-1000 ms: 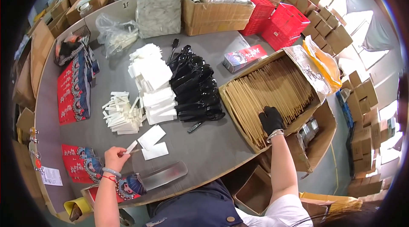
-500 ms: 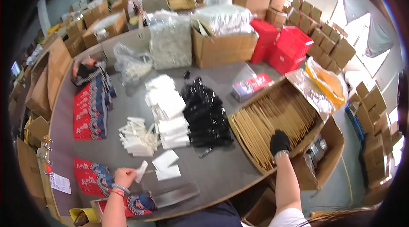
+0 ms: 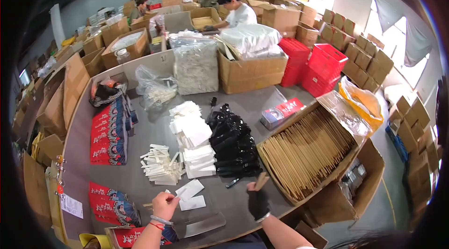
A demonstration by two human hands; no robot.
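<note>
My left hand point(image 3: 165, 206) is closed in a pinch at the near edge of two white slips point(image 3: 191, 190); whatever its fingertips hold is hidden. My right hand point(image 3: 258, 204), in a black glove with bare fingertips, grips a short bundle of slim brown strips point(image 3: 262, 181) above the table. Beside it stands an open carton point(image 3: 291, 196) packed with rows of similar brown strips point(image 3: 306, 151). Below my left wrist lie a red and blue printed pouch point(image 3: 133, 236) and a clear glossy sleeve point(image 3: 203, 225).
Stacks of white slips point(image 3: 192, 132), small white packets point(image 3: 161, 165) and shiny black packets point(image 3: 234, 146) fill mid-table. Printed red pouches point(image 3: 107, 134) lie left. Behind are a large carton point(image 3: 252, 73) and red crates point(image 3: 322, 69). Several people work beyond.
My right hand has left the carton, moving left over the table with brown strips in it. My left hand has shifted right to the white slips; the small white packet it held no longer shows.
</note>
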